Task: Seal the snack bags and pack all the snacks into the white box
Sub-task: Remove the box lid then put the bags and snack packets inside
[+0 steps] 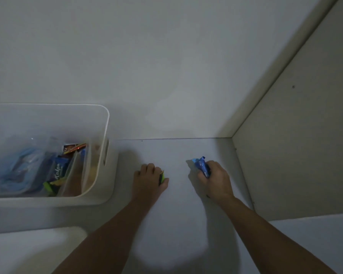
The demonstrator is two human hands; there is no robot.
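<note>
The white box [105, 123] stands at the left on a white surface and holds several snacks, among them a blue "Kalpa" packet [58, 167], a brown packet [71, 148] and clear zip bags [24, 165]. To the right of the box, my left hand [149, 179] grips a small green snack packet [162, 177]; only the packet's edge shows between fingers and thumb. Further right, my right hand [216, 177] grips a blue snack packet [202, 167], whose crumpled top sticks out above the fingers. Both hands rest low on the surface.
A white wall rises behind the surface. A beige side panel [297, 135] closes off the right. A lower white ledge [36, 248] lies at the bottom left. The scene is dimly lit.
</note>
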